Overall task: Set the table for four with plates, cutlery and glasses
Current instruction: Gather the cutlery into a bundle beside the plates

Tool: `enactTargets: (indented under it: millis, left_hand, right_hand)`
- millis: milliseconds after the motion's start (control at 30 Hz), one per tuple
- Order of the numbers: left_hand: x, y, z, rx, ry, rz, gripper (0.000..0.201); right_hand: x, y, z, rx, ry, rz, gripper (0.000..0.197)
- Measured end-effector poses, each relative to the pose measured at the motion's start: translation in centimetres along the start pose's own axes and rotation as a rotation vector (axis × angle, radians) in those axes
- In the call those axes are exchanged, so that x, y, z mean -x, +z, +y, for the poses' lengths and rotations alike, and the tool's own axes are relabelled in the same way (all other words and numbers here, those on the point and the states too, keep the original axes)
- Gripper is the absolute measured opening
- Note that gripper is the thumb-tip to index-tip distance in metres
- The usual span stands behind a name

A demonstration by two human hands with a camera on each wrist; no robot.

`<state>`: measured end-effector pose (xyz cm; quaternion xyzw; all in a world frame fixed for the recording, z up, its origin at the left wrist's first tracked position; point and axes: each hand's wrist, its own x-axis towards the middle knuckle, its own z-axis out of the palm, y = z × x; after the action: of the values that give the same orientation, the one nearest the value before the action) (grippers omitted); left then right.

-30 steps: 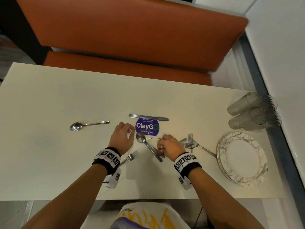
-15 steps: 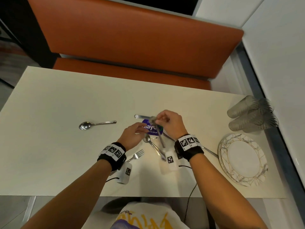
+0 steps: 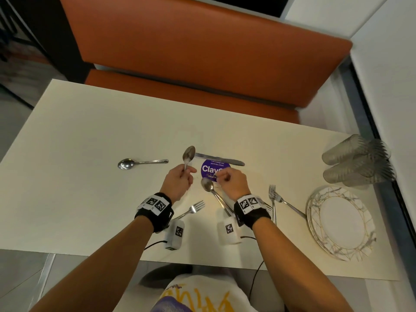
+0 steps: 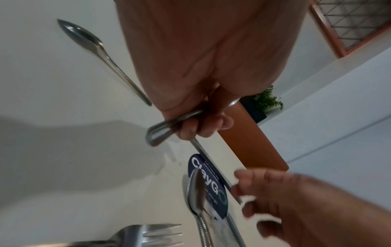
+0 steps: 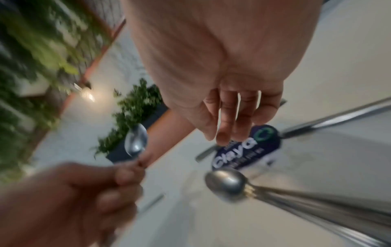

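My left hand (image 3: 180,181) grips the handle of a spoon (image 3: 188,154), bowl pointing up and away, held above the table; the left wrist view shows fingers curled round the handle (image 4: 162,132). My right hand (image 3: 228,180) hovers empty beside it over the purple sticker (image 3: 210,168), fingers (image 5: 230,120) relaxed. A second spoon (image 3: 207,185) lies under the right hand, a third spoon (image 3: 126,164) to the left. A knife (image 3: 221,160) lies beyond the sticker. One fork (image 3: 194,208) lies near my left wrist, two forks (image 3: 273,197) right of my right wrist.
A stack of white patterned plates (image 3: 315,224) sits at the table's right front. Clear glasses (image 3: 358,161) lie on their sides behind it by the wall. An orange bench (image 3: 202,55) runs along the far side. The cream table (image 3: 78,210) shows bare at the left.
The right hand lifted a spoon from the pile and passed it to the left hand. The left hand now holds it and the right hand has let go.
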<state>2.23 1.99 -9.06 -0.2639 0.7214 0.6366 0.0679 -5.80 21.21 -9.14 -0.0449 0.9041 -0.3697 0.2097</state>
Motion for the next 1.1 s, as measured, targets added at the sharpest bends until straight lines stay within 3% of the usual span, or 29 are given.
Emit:
enactTargets:
  millis: [200,433,700,800,1100]
  left_hand:
    - [-0.3,-0.9,-1.6,0.022,-0.114,0.046,0.030]
    - [-0.4,-0.8,-2.0,0.050,-0.144,0.062,0.029]
    - [-0.2,-0.3,-1.7,0.068,-0.106,0.018,0.028]
    - [-0.2,0.3,-1.5,0.132,-0.123,0.014,0.028]
    - [1.6,3.2,1.3,0.244,-0.182,-0.112,0.026]
  right_hand:
    - [1.1,3.1,3.6,0.329,0.003,-0.086,0.021]
    - [1.3,4.1,4.0,0.411,0.010,-0.053,0.011]
    - [0.7,2.7,3.7,0.234,0.139,-0.070,0.002]
    - [0.8,1.4,3.3,0.192,0.117,-0.018,0.012]
    - [1.4,0.6,-2.6,-0.436,0.148,-0.106,0.008]
